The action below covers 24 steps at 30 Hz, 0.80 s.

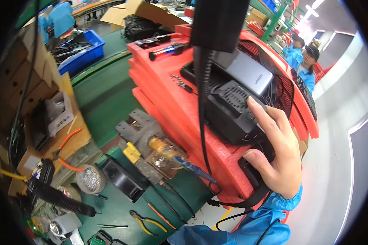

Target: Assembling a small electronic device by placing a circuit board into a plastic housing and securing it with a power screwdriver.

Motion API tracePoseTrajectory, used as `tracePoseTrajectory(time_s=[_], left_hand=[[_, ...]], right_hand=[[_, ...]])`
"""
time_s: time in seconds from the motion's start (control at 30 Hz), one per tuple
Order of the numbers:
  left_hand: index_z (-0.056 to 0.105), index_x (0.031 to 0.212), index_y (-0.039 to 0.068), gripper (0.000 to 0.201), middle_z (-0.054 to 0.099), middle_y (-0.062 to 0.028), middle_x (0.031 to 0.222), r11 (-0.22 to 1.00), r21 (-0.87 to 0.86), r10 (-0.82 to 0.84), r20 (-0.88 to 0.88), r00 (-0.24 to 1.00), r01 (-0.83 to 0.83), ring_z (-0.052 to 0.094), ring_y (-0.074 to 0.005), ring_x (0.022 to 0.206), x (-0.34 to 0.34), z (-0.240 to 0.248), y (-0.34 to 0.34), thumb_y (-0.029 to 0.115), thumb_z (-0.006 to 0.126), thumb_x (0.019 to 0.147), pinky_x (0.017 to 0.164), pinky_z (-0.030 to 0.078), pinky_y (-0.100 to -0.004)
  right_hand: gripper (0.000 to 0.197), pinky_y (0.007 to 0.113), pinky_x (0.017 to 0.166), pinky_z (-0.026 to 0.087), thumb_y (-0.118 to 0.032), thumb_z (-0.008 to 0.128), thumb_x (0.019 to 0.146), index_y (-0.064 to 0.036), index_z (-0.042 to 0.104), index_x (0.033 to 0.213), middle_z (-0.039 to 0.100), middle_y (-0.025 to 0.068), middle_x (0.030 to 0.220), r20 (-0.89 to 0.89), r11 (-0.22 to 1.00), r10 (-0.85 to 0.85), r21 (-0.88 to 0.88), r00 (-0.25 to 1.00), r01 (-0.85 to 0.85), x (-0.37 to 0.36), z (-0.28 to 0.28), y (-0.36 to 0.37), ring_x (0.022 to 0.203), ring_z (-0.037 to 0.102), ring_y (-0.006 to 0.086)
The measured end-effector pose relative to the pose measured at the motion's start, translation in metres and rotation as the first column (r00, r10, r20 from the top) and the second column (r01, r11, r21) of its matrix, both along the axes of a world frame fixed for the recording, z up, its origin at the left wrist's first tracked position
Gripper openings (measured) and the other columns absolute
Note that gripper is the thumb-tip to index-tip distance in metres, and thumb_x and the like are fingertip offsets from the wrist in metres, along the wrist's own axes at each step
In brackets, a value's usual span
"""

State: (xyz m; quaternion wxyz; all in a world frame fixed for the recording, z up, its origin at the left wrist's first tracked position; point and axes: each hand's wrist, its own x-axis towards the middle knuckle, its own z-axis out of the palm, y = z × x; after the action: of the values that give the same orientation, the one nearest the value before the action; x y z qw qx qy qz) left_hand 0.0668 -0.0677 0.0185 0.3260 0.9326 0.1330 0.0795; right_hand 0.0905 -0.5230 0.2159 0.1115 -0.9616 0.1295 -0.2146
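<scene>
My right hand [279, 153], in a blue sleeve, reaches over the right part of a stack of red foam trays [161, 94]. Its index fingertip touches a black device [235, 112] with a slotted grille on top. The thumb is spread away from the fingers, near the device's lower edge; the other fingers are partly hidden behind the index finger. Behind the device lies a grey box-shaped gadget [253, 73], beside black mesh [284, 92]. A striped light stick [165, 52] rests on the tray's far left. My left hand is out of view.
A soldering iron [180, 159] sits in its stand on the green bench [118, 218], near yellow-handled pliers [147, 222] and a solder-filled tub [91, 179]. A blue bin [96, 41] holds cables. A dark strap hangs across the upper middle. People in blue work behind.
</scene>
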Motion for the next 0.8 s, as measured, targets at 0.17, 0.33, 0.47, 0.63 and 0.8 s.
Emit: tracePoseTrajectory(time_s=[0.17, 0.33, 0.47, 0.63, 0.8], left_hand=[[0.049, 0.154, 0.0, 0.053, 0.063, -0.0282, 0.137, 0.994, 0.027, -0.111, 0.007, 0.994, 0.11, 0.062, -0.0417, 0.124, -0.009, 0.001, -0.018, 0.027, 0.055, 0.108, 0.106, 0.049, -0.0469], [0.049, 0.154, 0.0, 0.053, 0.063, -0.0281, 0.137, 0.995, 0.048, -0.088, 0.001, 0.996, 0.088, 0.062, -0.0415, 0.123, -0.009, -0.006, -0.017, 0.027, 0.055, 0.108, 0.105, 0.049, -0.0469], [0.049, 0.154, 0.001, 0.053, 0.063, -0.0279, 0.137, 0.995, 0.061, -0.084, 0.013, 0.996, 0.083, 0.062, -0.0413, 0.123, -0.01, 0.002, -0.02, 0.027, 0.055, 0.108, 0.105, 0.05, -0.0469], [0.048, 0.154, 0.001, 0.054, 0.063, -0.0277, 0.137, 0.993, 0.064, -0.101, 0.038, 0.994, 0.098, 0.062, -0.041, 0.122, -0.007, 0.01, -0.032, 0.028, 0.055, 0.108, 0.104, 0.05, -0.0468], [0.048, 0.154, 0.001, 0.054, 0.063, -0.0275, 0.137, 0.995, 0.077, -0.064, 0.045, 0.997, 0.06, 0.062, -0.0408, 0.122, -0.006, 0.004, -0.009, 0.028, 0.055, 0.108, 0.104, 0.05, -0.0468]], right_hand=[[0.077, 0.04, 0.103, 0.047, -0.031, 0.076, 0.079, 0.0029, 0.057, 0.146, 0.059, 0.0237, 0.128, -0.034, 0.998, -0.062, 0.022, 0.997, 0.063, -0.027, 0.005, -0.014, 0.114, 0.063, 0.0379], [0.076, 0.04, 0.102, 0.047, -0.033, 0.075, 0.08, 0.0049, 0.058, 0.145, 0.059, 0.0243, 0.127, -0.015, 0.999, -0.037, 0.028, 0.999, 0.037, -0.019, -0.001, -0.012, 0.113, 0.063, 0.0389], [0.075, 0.04, 0.102, 0.047, -0.033, 0.074, 0.081, 0.0052, 0.058, 0.144, 0.06, 0.0244, 0.127, 0.002, 0.999, -0.035, 0.036, 0.999, 0.035, -0.021, -0.004, -0.011, 0.113, 0.063, 0.0389], [0.074, 0.04, 0.102, 0.047, -0.032, 0.073, 0.082, 0.0054, 0.058, 0.144, 0.06, 0.0247, 0.127, 0.009, 0.999, -0.051, 0.008, 0.999, 0.05, -0.03, -0.004, -0.018, 0.113, 0.063, 0.0384], [0.074, 0.04, 0.103, 0.047, -0.031, 0.073, 0.081, 0.0058, 0.058, 0.144, 0.061, 0.0249, 0.127, 0.007, 1.0, -0.006, 0.017, 1.0, 0.006, -0.017, -0.004, -0.009, 0.114, 0.063, 0.0381]])
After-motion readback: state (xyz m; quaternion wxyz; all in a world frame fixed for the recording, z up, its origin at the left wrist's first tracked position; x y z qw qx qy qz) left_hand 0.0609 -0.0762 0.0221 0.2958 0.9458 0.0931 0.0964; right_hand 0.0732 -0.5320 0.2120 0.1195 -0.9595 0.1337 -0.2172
